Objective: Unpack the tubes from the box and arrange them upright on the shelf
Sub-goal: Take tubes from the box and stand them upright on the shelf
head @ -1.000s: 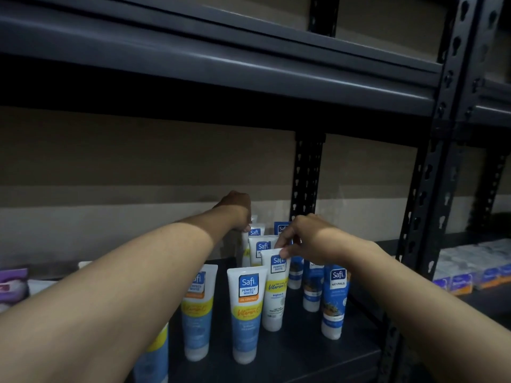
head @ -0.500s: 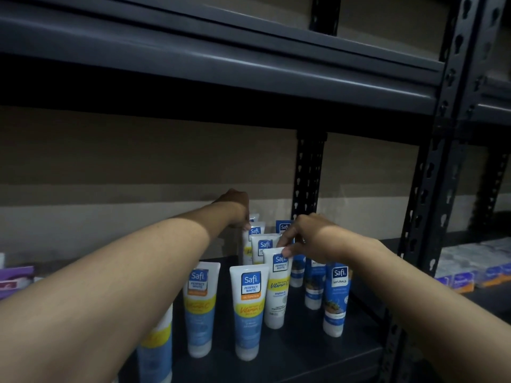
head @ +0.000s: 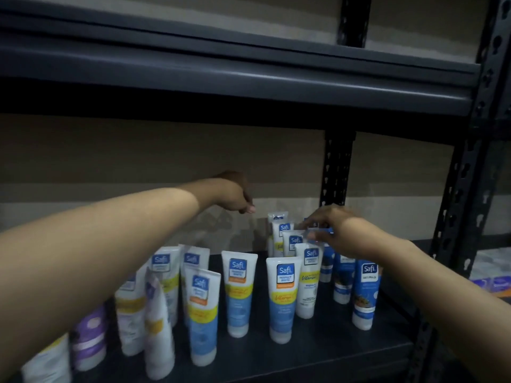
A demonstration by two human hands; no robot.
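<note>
Several Safi tubes stand cap-down on the dark shelf board [head: 318, 355]. Two white-and-blue ones [head: 284, 297] [head: 239, 291] are at the front, and a dark blue Naturals tube [head: 366, 291] stands at the right. More stand in a row toward the back, ending at the rear tube [head: 278, 219]. My right hand [head: 340, 233] reaches over this row, and its thumb and fingertips pinch the top crimp of a white tube [head: 294, 241]; the hand is blurred. My left hand [head: 235, 194] hovers left of the rear tube with its fingers hanging curled, holding nothing. No box is in view.
The upper shelf [head: 249, 76] hangs low over my hands. A perforated post [head: 336, 172] stands behind the tubes, and another post [head: 456, 217] at the front right. Purple-labelled tubes [head: 88, 335] crowd the left end. Flat packets [head: 492, 283] lie on the neighbouring shelf.
My left hand has lifted off the rear tube and drifted left. My right hand stays at the tube tops. The view has swung left, showing more tubes there.
</note>
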